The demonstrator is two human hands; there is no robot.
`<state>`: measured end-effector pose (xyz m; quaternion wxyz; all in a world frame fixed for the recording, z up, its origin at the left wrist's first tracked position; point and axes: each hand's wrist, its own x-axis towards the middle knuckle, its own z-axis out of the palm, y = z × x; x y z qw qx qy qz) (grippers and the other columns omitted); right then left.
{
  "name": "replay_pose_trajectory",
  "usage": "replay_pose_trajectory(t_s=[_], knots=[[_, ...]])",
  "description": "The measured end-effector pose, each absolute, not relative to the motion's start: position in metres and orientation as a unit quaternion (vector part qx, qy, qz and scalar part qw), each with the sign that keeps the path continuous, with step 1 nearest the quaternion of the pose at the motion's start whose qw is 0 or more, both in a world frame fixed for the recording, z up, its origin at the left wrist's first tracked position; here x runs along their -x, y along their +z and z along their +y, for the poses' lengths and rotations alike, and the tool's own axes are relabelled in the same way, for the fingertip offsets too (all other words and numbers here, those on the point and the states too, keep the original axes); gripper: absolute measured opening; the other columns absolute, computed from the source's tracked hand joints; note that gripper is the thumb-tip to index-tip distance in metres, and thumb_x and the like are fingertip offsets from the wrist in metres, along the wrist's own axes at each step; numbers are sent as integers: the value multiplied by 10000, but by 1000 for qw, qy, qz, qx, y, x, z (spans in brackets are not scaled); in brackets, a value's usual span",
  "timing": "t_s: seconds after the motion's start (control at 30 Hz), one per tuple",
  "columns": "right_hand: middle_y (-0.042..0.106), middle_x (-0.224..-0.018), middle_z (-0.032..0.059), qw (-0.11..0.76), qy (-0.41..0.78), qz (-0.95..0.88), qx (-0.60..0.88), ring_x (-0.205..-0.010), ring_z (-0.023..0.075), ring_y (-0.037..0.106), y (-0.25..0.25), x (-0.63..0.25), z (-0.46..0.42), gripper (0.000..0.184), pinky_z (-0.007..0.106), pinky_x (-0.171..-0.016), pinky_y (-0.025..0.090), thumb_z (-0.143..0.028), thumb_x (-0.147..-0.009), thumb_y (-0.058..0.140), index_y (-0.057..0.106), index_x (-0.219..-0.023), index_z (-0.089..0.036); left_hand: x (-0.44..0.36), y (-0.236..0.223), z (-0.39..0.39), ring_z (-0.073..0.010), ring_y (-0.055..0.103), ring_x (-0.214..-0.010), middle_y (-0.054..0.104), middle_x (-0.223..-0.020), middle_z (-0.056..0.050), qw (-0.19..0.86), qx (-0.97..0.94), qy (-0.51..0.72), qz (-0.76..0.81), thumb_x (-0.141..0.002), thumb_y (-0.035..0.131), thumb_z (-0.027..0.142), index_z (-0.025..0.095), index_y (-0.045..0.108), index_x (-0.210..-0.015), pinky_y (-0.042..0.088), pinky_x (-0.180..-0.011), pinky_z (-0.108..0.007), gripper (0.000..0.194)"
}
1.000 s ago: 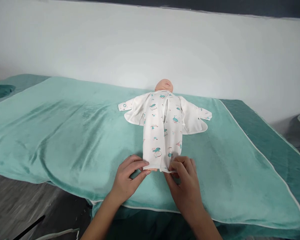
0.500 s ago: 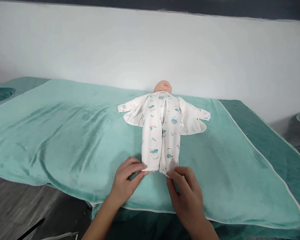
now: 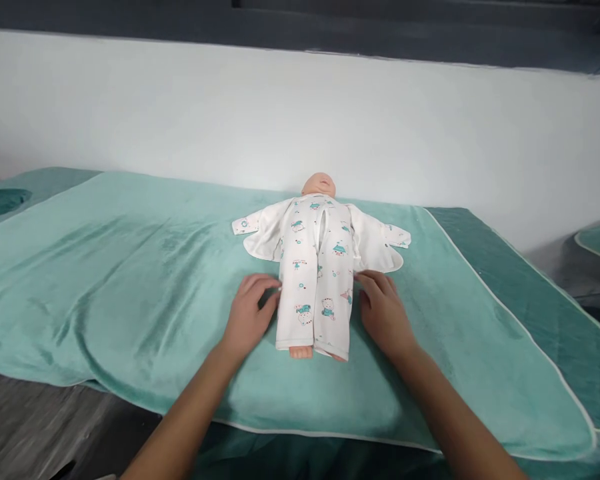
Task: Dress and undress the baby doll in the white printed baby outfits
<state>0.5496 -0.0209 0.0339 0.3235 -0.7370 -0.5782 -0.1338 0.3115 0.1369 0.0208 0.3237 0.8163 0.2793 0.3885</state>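
Observation:
A baby doll lies on its back, head toward the wall. It wears white baby trousers with a green and pink cartoon print, and a white baby jacket spread out at both sides with its sleeves stretched outward. Below the cuffs the doll's toes show. My left hand is at the left side of the trousers, thumb and fingers closed on the edge of the cloth. On the opposite side my right hand has its curled fingers at the trouser edge; its fingertips are partly hidden.
A light green plush blanket, wrinkled on the left, covers the bed. Darker green cloth shows at the right. A white wall stands behind the doll's head. Grey floor lies at the lower left.
Both hands have left the trouser cuffs and moved up along the outer sides of the legs. The doll's toes now show below the cuffs. The view has tilted slightly upward.

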Motion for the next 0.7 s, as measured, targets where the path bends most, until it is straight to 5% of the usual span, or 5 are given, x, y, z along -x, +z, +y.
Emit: replay_pose_trajectory(t_s=[0.13, 0.23, 0.47, 0.7], knots=[[703, -1209, 145, 292, -85, -616, 726, -1170, 291, 591, 27, -575, 8, 361, 522, -1001, 534, -78, -917, 471, 712, -1169, -171, -350, 25, 177, -361, 478, -1382, 683, -1288, -128, 164, -910, 295, 241, -903, 579, 178, 216, 731, -1140, 294, -1188, -642, 284], [689, -1279, 128, 287, -78, -636, 712, -1212, 282, 581, 28, -577, 12, 370, 496, -1025, 519, -98, -931, 481, 705, -1213, -187, -376, 26, 200, -354, 438, -1437, 668, -1347, -120, 153, -934, 259, 192, -903, 575, 178, 220, 722, -1187, 176, -1250, -644, 322], [689, -1252, 174, 236, -87, -668, 700, -1221, 336, 576, 31, -584, 28, 357, 513, -1035, 498, -194, -925, 584, 697, -1261, -148, -410, 32, 210, -350, 654, -1161, 722, -1238, -154, 293, -883, 272, 244, -873, 649, 271, 163, 699, -1154, 537, -991, -502, 305], [726, -1080, 141, 250, -80, -657, 707, -1062, 316, 609, 36, -587, 40, 226, 443, -888, 535, -197, -912, 589, 761, -1059, -190, -402, 37, 203, -373, 675, -1105, 725, -1231, -135, 322, -887, 253, 212, -787, 715, 262, 188, 697, -1109, 572, -882, -477, 331]])
